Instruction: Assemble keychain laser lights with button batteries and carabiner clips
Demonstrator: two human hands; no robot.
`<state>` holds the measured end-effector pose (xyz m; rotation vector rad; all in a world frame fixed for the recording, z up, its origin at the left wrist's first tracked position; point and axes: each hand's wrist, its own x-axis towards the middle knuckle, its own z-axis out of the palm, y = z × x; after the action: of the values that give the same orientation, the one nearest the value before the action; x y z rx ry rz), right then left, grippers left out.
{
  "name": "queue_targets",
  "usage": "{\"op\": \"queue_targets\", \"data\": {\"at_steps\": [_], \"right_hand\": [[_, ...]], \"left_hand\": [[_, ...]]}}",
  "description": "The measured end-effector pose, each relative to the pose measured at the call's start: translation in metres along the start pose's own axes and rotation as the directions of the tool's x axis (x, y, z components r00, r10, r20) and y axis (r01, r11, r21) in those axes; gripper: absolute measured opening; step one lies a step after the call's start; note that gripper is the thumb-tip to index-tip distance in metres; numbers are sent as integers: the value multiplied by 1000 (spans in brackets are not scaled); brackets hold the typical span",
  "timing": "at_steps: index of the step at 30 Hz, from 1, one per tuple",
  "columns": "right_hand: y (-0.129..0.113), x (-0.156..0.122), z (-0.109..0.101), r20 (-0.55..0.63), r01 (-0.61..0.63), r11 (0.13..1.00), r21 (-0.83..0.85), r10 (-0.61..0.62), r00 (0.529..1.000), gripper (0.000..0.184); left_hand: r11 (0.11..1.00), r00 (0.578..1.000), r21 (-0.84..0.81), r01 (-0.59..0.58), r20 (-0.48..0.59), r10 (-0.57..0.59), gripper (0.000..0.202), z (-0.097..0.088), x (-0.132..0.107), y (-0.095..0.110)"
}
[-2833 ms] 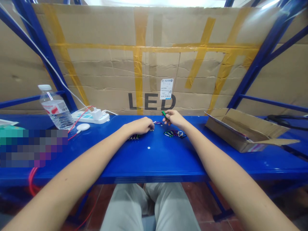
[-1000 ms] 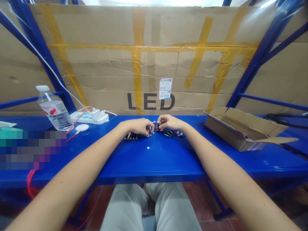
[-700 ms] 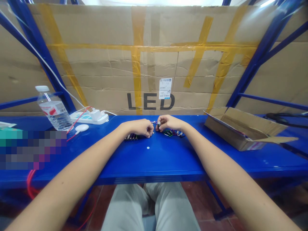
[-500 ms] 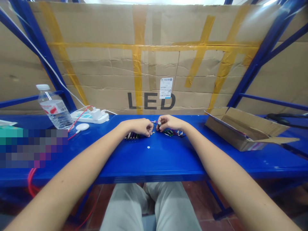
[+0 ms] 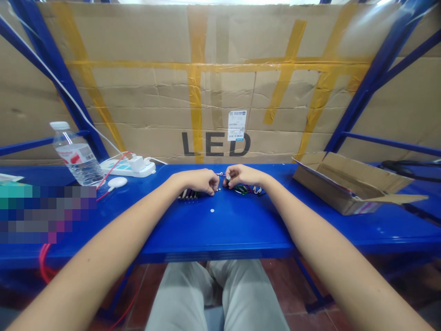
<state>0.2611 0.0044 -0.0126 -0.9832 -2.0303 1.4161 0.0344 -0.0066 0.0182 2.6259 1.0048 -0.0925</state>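
My left hand (image 5: 206,181) is low over the table, its fingers curled together; whatever they pinch is too small to make out. A small shiny metal piece (image 5: 218,189) shows at its fingertips. Just right of it, the thumb and fingers of my right hand (image 5: 239,174) are closed on a small dark piece with a pale round end (image 5: 228,178). Between the hands, a little behind them, lies a small purple and silver item (image 5: 221,174). Several dark slim sticks (image 5: 188,196) lie partly under my left hand. Coloured metal loops (image 5: 246,189), like carabiners, lie under my right wrist.
An open cardboard box (image 5: 344,188) stands on the right of the blue table (image 5: 220,234). On the left are a water bottle (image 5: 77,156), a white power strip (image 5: 141,168), a white round charger (image 5: 117,182) and a red cable (image 5: 44,262). A large cardboard sheet (image 5: 155,110) rises behind.
Both hands keep nearly the same place and grip. The whole view has shifted very slightly.
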Motion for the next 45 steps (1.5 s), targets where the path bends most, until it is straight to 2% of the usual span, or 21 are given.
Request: {"op": "queue_targets", "data": {"at_steps": [8, 11, 14, 17, 20, 24, 32, 40, 42, 45], "right_hand": [[0, 1, 0, 22, 31, 999, -28, -31, 999, 29], [2, 2, 0, 6, 47, 997, -60, -47, 999, 29], [3, 3, -1, -6, 60, 994, -87, -61, 998, 28], [3, 4, -1, -13, 69, 991, -112, -71, 997, 30], [2, 3, -1, -12, 78, 988, -129, -80, 997, 28], [2, 3, 0, -13, 76, 989, -125, -78, 997, 26], [3, 4, -1, -21, 67, 987, -143, -71, 997, 28], [3, 3, -1, -23, 73, 984, -164, -78, 997, 28], [3, 3, -1, -21, 75, 983, -166, -80, 997, 28], [1, 1, -1, -27, 56, 989, -136, -60, 998, 26]], "left_hand": [[999, 999, 16, 35, 16, -35, 14, 0, -2, 2], [1000, 990, 10, -17, -137, 19, 14, -1, -3, 6], [991, 921, -6, -131, -371, 120, 19, 0, -2, 12], [974, 861, 37, -226, -460, 217, 20, 4, 1, 19], [959, 845, 121, -257, -453, 284, 16, 10, 4, 23], [951, 840, 168, -259, -448, 308, 16, 13, 6, 24], [949, 832, 166, -269, -457, 315, 14, 14, 8, 18], [952, 841, 128, -280, -446, 307, 16, 13, 7, 21], [958, 850, 108, -265, -443, 285, 18, 9, 5, 18], [979, 904, 105, -174, -378, 201, 20, 1, 1, 11]]}}
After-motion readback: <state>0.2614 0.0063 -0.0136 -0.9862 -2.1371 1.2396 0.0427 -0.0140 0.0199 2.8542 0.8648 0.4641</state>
